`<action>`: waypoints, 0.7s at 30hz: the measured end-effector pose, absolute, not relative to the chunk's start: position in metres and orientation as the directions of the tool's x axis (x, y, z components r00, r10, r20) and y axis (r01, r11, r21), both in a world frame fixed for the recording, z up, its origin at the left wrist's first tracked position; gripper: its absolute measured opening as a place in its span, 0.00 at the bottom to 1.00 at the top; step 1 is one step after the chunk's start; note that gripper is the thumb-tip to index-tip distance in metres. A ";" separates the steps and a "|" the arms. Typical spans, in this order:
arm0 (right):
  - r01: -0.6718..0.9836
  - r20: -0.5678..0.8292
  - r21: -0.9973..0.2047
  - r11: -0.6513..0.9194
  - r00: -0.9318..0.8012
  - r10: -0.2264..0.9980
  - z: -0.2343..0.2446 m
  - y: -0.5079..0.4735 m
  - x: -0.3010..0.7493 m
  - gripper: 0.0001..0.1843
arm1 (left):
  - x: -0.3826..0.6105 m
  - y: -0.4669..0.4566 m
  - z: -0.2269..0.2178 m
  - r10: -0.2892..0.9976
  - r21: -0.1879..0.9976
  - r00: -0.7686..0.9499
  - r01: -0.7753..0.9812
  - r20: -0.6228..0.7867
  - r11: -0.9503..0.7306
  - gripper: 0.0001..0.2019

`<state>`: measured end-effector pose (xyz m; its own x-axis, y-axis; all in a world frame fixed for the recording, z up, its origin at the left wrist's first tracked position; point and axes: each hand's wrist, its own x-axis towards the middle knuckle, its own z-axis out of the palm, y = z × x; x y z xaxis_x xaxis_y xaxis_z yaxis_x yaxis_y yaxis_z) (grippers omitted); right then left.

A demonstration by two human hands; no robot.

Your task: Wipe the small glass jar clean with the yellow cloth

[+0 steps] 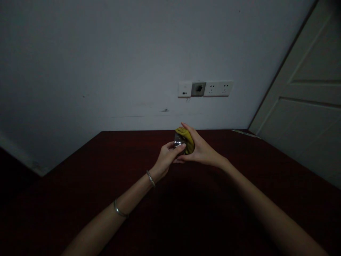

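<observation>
My left hand [168, 156] is closed round a small shiny glass-like or metallic object [179, 139], its thumb lying across the front. Bright glints show on that object, but its exact kind is hard to make out in the dim light. A yellow cloth [188, 138] is bunched against its right side and over its top. My right hand [200, 147] grips the cloth from the right, fingers curved over and under it. Both hands are together above the far part of the dark red table [128, 156].
Behind the table stands a pale wall [119, 64] with a row of sockets [217, 89] and a grey switch plate [198, 89]. A white panelled door [301, 96] is on the right. A thin flat strip [246, 134] lies near the table's far right corner.
</observation>
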<state>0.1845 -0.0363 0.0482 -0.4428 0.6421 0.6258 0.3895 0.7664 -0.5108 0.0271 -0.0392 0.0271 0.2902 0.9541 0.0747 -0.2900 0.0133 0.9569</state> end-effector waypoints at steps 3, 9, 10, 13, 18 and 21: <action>0.395 0.617 -0.530 0.750 -0.426 0.661 0.048 -0.037 0.185 0.56 | 0.026 -0.037 0.026 0.946 0.962 0.316 -0.272 0.075 0.015 0.22; 0.424 0.590 -0.585 0.692 -0.362 0.721 0.048 -0.038 0.186 0.57 | 0.019 -0.034 0.026 0.903 0.984 0.426 -0.176 0.045 0.034 0.25; 0.401 0.586 -0.616 0.678 -0.342 0.735 0.047 -0.037 0.186 0.56 | 0.017 -0.033 0.026 0.893 0.988 0.448 -0.149 0.039 0.032 0.26; 0.295 0.560 -0.722 0.625 -0.281 0.779 0.046 -0.032 0.188 0.56 | 0.016 -0.031 0.025 0.863 0.997 0.503 -0.080 0.054 -0.016 0.26; 0.201 0.473 -0.831 0.518 -0.235 0.849 0.047 -0.029 0.187 0.57 | 0.023 -0.026 0.015 0.886 0.957 0.377 -0.208 0.271 -0.205 0.37; 0.165 0.422 -0.867 0.469 -0.257 0.870 0.049 -0.031 0.184 0.58 | 0.026 -0.025 0.011 0.856 0.930 0.390 -0.276 0.338 -0.241 0.38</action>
